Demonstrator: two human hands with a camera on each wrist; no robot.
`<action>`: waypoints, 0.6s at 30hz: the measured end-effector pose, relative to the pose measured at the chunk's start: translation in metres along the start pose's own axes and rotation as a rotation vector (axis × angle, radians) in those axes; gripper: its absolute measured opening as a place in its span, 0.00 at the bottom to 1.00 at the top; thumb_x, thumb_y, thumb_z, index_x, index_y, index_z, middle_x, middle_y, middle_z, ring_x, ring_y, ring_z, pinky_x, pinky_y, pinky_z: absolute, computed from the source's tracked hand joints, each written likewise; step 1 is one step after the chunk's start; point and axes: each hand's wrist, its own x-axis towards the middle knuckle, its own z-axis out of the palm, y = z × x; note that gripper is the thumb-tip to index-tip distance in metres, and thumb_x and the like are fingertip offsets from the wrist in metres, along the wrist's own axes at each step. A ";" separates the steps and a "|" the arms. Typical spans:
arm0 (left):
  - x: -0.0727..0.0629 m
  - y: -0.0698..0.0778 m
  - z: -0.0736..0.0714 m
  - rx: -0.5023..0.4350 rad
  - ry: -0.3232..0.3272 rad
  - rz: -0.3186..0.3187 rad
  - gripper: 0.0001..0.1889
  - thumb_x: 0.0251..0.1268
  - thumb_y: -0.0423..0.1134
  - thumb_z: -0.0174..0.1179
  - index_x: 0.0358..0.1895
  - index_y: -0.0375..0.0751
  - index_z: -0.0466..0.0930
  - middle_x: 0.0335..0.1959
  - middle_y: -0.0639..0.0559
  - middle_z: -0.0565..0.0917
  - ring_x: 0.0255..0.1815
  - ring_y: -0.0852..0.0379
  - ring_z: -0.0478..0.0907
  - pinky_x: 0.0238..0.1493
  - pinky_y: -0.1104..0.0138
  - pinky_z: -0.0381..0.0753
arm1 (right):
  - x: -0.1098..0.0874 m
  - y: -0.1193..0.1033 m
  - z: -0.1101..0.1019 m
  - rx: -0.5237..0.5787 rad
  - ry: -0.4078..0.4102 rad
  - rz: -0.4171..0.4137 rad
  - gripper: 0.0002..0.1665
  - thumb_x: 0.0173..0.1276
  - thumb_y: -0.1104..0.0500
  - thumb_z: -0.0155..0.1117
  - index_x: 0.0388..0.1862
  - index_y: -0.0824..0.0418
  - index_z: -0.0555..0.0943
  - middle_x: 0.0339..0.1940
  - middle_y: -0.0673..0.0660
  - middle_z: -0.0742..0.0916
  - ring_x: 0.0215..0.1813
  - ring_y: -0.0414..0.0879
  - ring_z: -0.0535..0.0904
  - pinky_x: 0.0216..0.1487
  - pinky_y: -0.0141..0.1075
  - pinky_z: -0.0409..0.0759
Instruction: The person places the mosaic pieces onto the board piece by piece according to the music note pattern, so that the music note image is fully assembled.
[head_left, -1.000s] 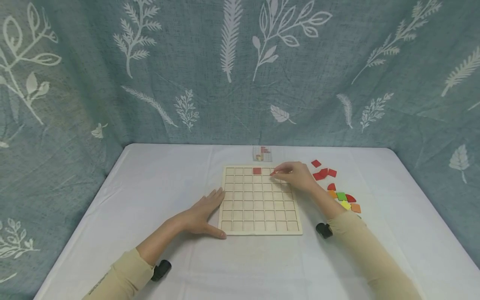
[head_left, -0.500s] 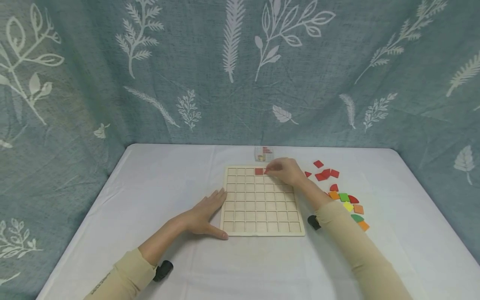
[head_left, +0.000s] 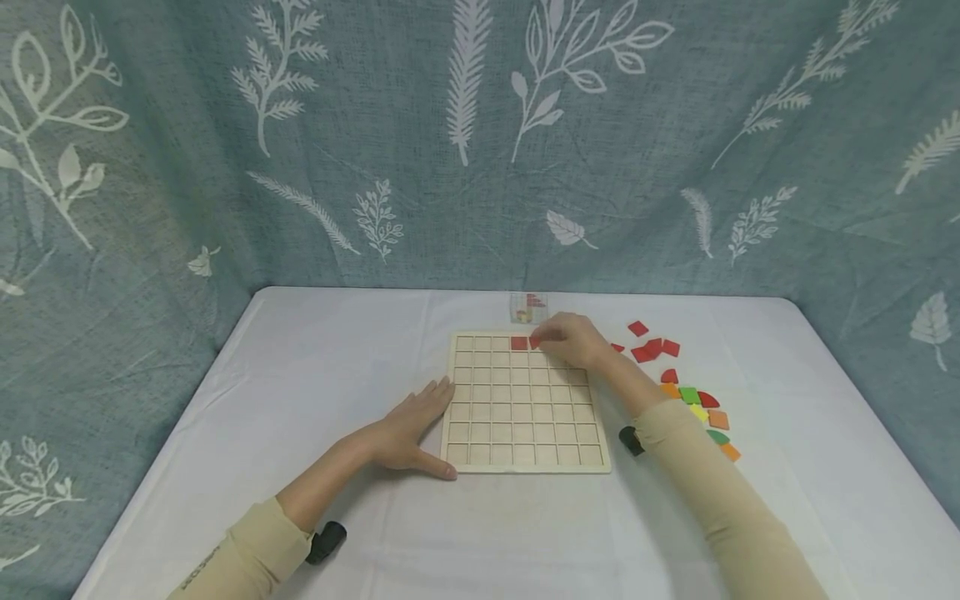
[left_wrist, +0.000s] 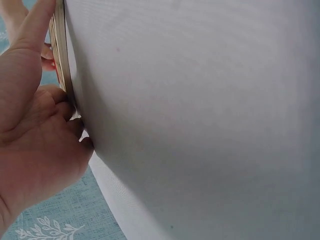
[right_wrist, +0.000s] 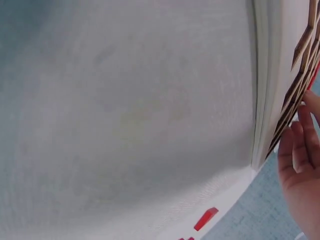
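A pale wooden grid board lies on the table with a red square tile in its top row. My right hand reaches over the board's top edge, fingers bent, pinching a second red tile at the cell just right of that square. The fingers cover part of this tile, so its full shape is hidden. Along the board's left side, my left hand rests with fingers spread, the fingertips at the edge and the thumb near the lower left corner. In the left wrist view, the fingers touch the board's side.
Right of the board lie loose red tiles and a group with green, yellow and orange pieces. A small printed card lies behind the board. A patterned curtain hangs around the table.
My right hand has moved left and slightly back along the top row, bringing the red tile next to the placed red square. The left hand stays at the board's edge.
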 end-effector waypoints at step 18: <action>0.001 -0.001 0.001 0.012 0.005 0.000 0.65 0.46 0.61 0.73 0.77 0.29 0.40 0.78 0.36 0.40 0.79 0.40 0.35 0.76 0.48 0.37 | -0.005 -0.004 0.005 0.019 0.062 0.035 0.14 0.68 0.59 0.66 0.50 0.64 0.86 0.48 0.60 0.87 0.55 0.56 0.80 0.59 0.49 0.77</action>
